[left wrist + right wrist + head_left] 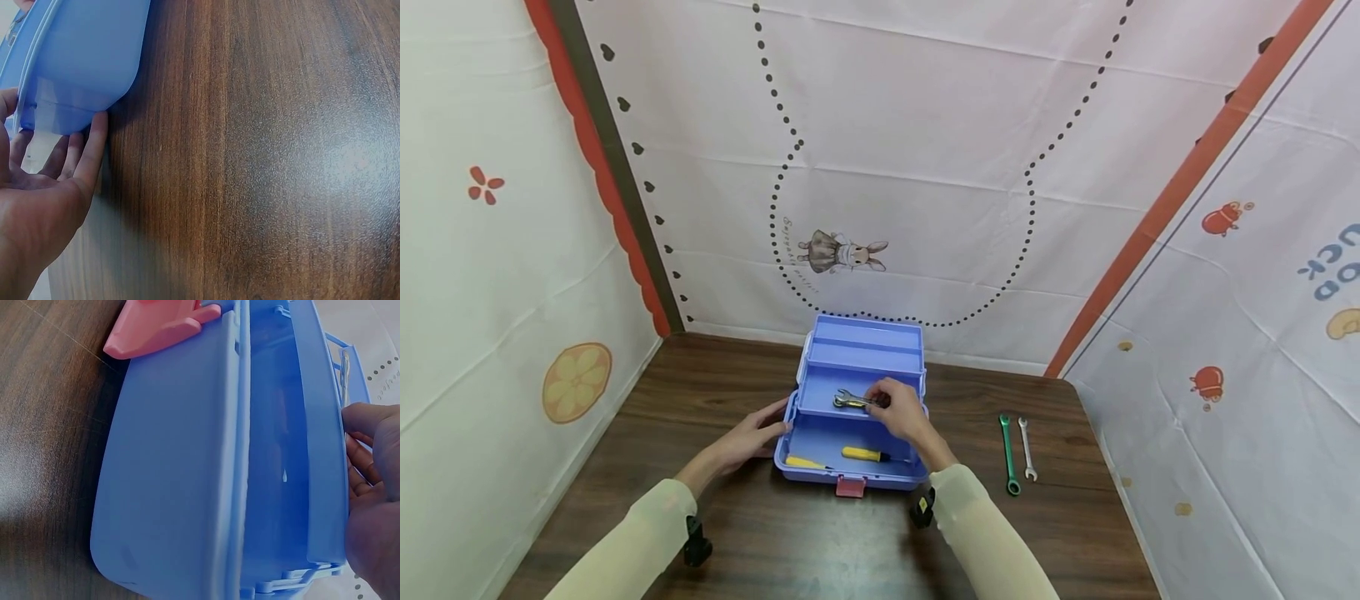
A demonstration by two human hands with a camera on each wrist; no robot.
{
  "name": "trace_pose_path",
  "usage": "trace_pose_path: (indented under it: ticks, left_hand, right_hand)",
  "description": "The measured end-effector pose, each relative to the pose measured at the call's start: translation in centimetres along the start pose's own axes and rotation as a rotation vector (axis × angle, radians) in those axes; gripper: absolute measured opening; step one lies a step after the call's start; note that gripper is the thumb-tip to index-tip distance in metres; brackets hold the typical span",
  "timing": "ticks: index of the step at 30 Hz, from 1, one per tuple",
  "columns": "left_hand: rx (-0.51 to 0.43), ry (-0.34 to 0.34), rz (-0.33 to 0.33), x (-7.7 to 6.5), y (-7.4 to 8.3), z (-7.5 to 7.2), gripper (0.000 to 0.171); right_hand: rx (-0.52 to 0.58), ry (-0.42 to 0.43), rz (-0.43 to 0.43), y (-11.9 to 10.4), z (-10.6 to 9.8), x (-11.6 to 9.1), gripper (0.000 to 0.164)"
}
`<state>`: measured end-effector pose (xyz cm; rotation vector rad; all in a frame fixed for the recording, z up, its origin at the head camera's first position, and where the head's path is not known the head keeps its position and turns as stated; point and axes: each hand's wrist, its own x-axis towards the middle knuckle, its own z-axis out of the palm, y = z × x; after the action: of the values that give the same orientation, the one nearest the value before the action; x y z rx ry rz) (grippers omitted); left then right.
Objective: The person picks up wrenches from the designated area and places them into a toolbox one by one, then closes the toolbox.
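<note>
A blue toolbox (880, 477) stands unfolded on the table, with stepped trays at its back. My left hand (748, 435) holds its left side, thumb at the rim and fingers against the outer wall (87, 56). Over the middle tray (820, 382), my right hand (897, 407) pinches a silver wrench (852, 397); part of it shows above the tray edge in the right wrist view (344, 375). Something yellow lies close under the wrench, too small to make out. In the bottom compartment are a yellow-handled screwdriver (861, 454) and another yellow-handled tool (805, 462).
Right of the toolbox, a green wrench (1009, 454) and a silver wrench (1027, 450) lie side by side on the dark wooden table (955, 533). A pink latch (851, 487) hangs at the toolbox front. Printed cloth (910, 208) surrounds the table's back and sides.
</note>
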<state>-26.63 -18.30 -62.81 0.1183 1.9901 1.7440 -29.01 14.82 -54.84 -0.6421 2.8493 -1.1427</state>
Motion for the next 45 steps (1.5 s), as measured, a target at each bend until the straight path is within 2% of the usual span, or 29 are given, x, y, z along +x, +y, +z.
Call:
trace_pose_path:
  ticks: [10,15,31,40,45]
  left_hand:
    - [0.005,-0.021,0.000,-0.52,-0.07,0.00,0.072]
    - [-0.002,-0.010,0.007,-0.64,-0.05,0.04,0.071]
    - [0.002,0.010,-0.001,-0.04,-0.41,-0.24,0.071]
    - [0.016,-0.002,-0.002,-0.08,0.03,-0.19,0.072]
    - [0.005,-0.008,0.007,-0.21,0.07,0.02,0.071]
  right_hand:
    - [0.004,-0.012,0.017,0.32,0.65,-0.23,0.008]
    - [0.016,-0.007,0.011,0.33,0.65,-0.28,0.008]
    - [0.023,0.005,-0.025,0.21,0.42,-0.18,0.007]
    - [-0.001,0.074,-0.066,0.40,0.50,-0.22,0.007]
    - [0.027,0.082,-0.071,0.28,0.01,-0.69,0.014]
